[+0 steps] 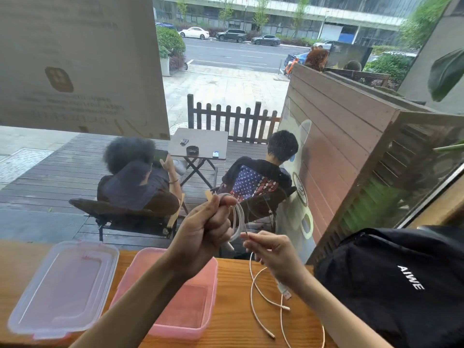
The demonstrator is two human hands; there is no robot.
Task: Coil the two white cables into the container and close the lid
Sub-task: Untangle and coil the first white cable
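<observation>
Our left hand (208, 222) grips a half-wound cable coil (237, 217), our right hand (270, 249) pinches its tail; the second cable (261, 295), the pink container (200, 320) and the lid (62, 287) await.

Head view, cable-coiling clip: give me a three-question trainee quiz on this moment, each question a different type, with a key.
1. True or false: the lid is already snapped onto the pink container.
2. Multiple choice: the coil of white cable is held in the grip of A) the left hand, B) the right hand, C) neither.
3. Short answer: where does the second white cable lie relative to the container?

Key
1. False; the lid lies on the wooden counter, left of the open container.
2. A; the right hand only pinches the strand feeding the coil.
3. Loose on the counter, right of the container.
</observation>
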